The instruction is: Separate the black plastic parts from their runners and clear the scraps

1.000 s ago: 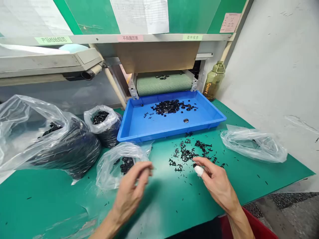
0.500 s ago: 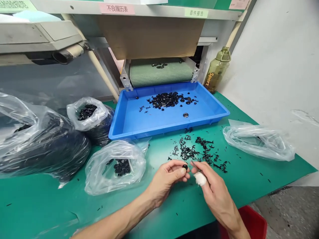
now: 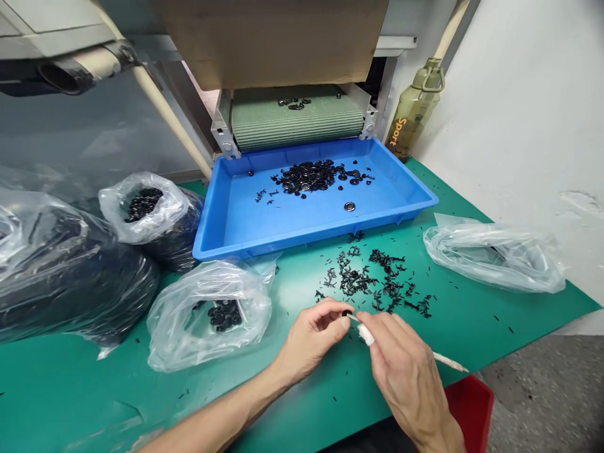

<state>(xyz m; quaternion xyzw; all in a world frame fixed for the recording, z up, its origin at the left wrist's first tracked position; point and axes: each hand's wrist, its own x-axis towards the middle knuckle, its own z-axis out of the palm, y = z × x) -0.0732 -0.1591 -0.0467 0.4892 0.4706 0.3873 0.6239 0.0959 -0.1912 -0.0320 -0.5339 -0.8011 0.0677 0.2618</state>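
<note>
1. Head view: left hand (image 3: 314, 336) has a small round black part (image 3: 346, 313) pinched between thumb and finger, right at the tips. Makes sense to me: the thing's tiny, so that grip probably leaves its edge poking out.

2. Right hand (image 3: 406, 365) is wrapped around a slim pale tool (image 3: 450, 362), knuckles up. One end sticks out behind the hand and what looks like its thin tip points at the part in the left. Can't tell if they're actually touching. Guessing the long grip is for steadiness.

3. White wrap (image 3: 365, 335) on the right thumb, maybe for protection where the tool presses, or just covering a sore spot. No idea which.

4. Just past the right hand: loose black scraps (image 3: 356, 281), spindly bits all over the green tabletop. Close in, so probably easy to drop stuff there.

5. Left of the left hand: an open clear bag (image 3: 163, 340) with black pieces (image 3: 224, 314) inside. Mouth's spread wide, which I'd say suits one-handed access.

6. Beyond both hands: the blue tray (image 3: 236, 242), parked under the lip of a conveyor belt (image 3: 297, 129), presumably so anything rolling off lands in it.
</note>
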